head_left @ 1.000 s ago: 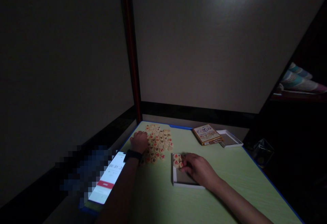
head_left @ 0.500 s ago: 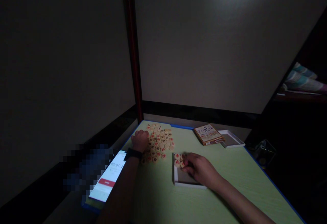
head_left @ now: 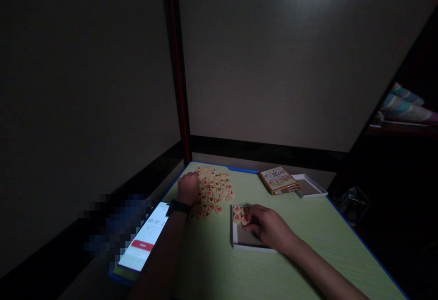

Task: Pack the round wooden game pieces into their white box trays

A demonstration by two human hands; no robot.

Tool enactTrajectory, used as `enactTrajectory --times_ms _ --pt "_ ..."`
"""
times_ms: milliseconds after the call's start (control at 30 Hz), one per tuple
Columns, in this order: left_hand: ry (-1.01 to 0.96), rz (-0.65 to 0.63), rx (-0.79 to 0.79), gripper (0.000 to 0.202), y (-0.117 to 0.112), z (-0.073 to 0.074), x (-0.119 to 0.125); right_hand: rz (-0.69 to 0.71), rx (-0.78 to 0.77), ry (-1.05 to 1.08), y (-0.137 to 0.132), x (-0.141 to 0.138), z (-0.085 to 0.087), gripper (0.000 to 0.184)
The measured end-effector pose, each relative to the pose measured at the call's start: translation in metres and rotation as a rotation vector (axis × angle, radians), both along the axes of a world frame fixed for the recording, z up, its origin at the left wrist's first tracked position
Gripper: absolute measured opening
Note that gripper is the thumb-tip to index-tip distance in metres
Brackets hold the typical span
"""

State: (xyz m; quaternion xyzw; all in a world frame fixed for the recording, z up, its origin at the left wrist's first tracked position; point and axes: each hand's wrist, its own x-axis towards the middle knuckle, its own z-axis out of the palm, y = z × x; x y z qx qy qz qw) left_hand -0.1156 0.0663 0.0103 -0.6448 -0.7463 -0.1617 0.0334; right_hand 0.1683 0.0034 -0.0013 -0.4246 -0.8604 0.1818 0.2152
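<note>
Round, pale Chinese chess pieces [head_left: 219,190] with red or dark characters lie spread on the green tabletop. At the left edge of this spread is my left hand [head_left: 188,187], a dark band on its wrist. Its fingers are curled in and largely hidden, so what they hold does not show. My right hand [head_left: 265,223] reaches over a shallow white-rimmed box tray [head_left: 253,247], thumb and fingers pinched at a chess piece [head_left: 244,220]. Several red-marked pieces [head_left: 237,218] sit together in the tray's far left corner. The hand covers the tray's right side.
A lit phone [head_left: 142,244] showing a timer lies at the table's left edge, partly behind my left forearm. At the back right, a printed box [head_left: 278,179] overlaps another white-rimmed tray [head_left: 310,186]. Walls stand behind and left of the table [head_left: 219,272].
My left hand has shifted slightly to the right over the edge of the pieces. The right hand stays at the same corner of the tray, nearly still.
</note>
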Motion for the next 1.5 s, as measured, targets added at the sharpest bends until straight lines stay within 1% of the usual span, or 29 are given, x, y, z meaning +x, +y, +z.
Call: enactTrajectory --times_ms 133,233,300,333,367,467,533,567,633,733,800,867,933,1000,1067,1100,1167,1200,1233,1333,1367,1433,1500 --pt "-0.213 -0.038 0.162 0.027 0.006 0.002 0.002 -0.011 0.046 0.040 0.000 0.002 0.002 0.020" --pt "-0.446 -0.134 0.257 0.023 0.005 0.006 0.014 -0.020 0.112 0.106 0.001 0.004 0.004 0.018" --pt "-0.642 -0.225 0.275 0.021 0.001 0.009 0.030 -0.029 0.196 0.170 0.002 0.005 0.003 0.012" --pt "-0.740 -0.290 0.259 0.022 -0.002 0.011 0.039 -0.030 0.249 0.204 0.003 0.005 0.003 0.012" --pt "-0.843 -0.350 0.231 0.023 -0.006 0.012 0.048 -0.029 0.299 0.235 0.003 0.005 0.002 0.016" --pt "-1.108 -0.592 0.065 0.034 -0.019 0.012 0.075 0.004 0.413 0.279 0.003 0.006 0.001 0.035" --pt "-1.216 -0.718 -0.076 0.040 -0.026 0.011 0.088 0.047 0.461 0.244 0.002 0.007 0.000 0.042" --pt "-1.258 -0.762 -0.149 0.042 -0.029 0.011 0.092 0.063 0.483 0.218 0.002 0.008 0.000 0.042" --pt "-1.315 -0.807 -0.268 0.044 -0.033 0.009 0.096 0.079 0.528 0.174 0.002 0.010 -0.002 0.041" --pt "-1.335 -0.816 -0.354 0.050 -0.035 0.006 0.096 0.076 0.581 0.141 0.004 0.013 -0.005 0.036" --pt "-1.308 -0.814 -0.363 0.051 -0.035 0.005 0.096 0.074 0.596 0.117 0.005 0.014 -0.006 0.033" --pt "-1.232 -0.812 -0.322 0.049 -0.035 0.006 0.097 0.052 0.596 0.093 0.005 0.014 -0.006 0.030" --pt "-1.066 -0.786 -0.209 0.044 -0.038 0.009 0.098 0.003 0.585 0.075 0.005 0.014 -0.006 0.030" --pt "-0.814 -0.724 -0.048 0.037 -0.044 0.014 0.097 -0.049 0.570 0.077 0.005 0.015 -0.006 0.032" --pt "-0.539 -0.607 0.111 0.031 -0.053 0.021 0.090 -0.084 0.556 0.108 0.006 0.016 -0.007 0.033" --pt "-0.421 -0.525 0.173 0.030 -0.059 0.024 0.084 -0.096 0.549 0.133 0.007 0.016 -0.007 0.033" --pt "-0.210 -0.303 0.215 0.030 -0.074 0.029 0.064 -0.118 0.533 0.182 0.009 0.018 -0.009 0.032" --pt "-0.115 -0.205 0.201 0.034 -0.082 0.031 0.050 -0.129 0.525 0.202 0.011 0.018 -0.009 0.031" --pt "-0.031 -0.135 0.147 0.038 -0.089 0.031 0.036 -0.138 0.517 0.217 0.012 0.019 -0.010 0.031" --pt "0.144 0.103 -0.055 0.040 -0.110 0.032 -0.009 -0.150 0.506 0.242 0.015 0.019 -0.010 0.031" --pt "0.168 0.146 -0.140 0.041 -0.115 0.032 -0.021 -0.149 0.505 0.246 0.015 0.019 -0.010 0.032" --pt "0.192 0.187 -0.292 0.044 -0.123 0.032 -0.038 -0.147 0.502 0.249 0.016 0.019 -0.011 0.033" --pt "0.224 0.191 -0.366 0.045 -0.127 0.032 -0.044 -0.146 0.494 0.248 0.016 0.018 -0.011 0.033"
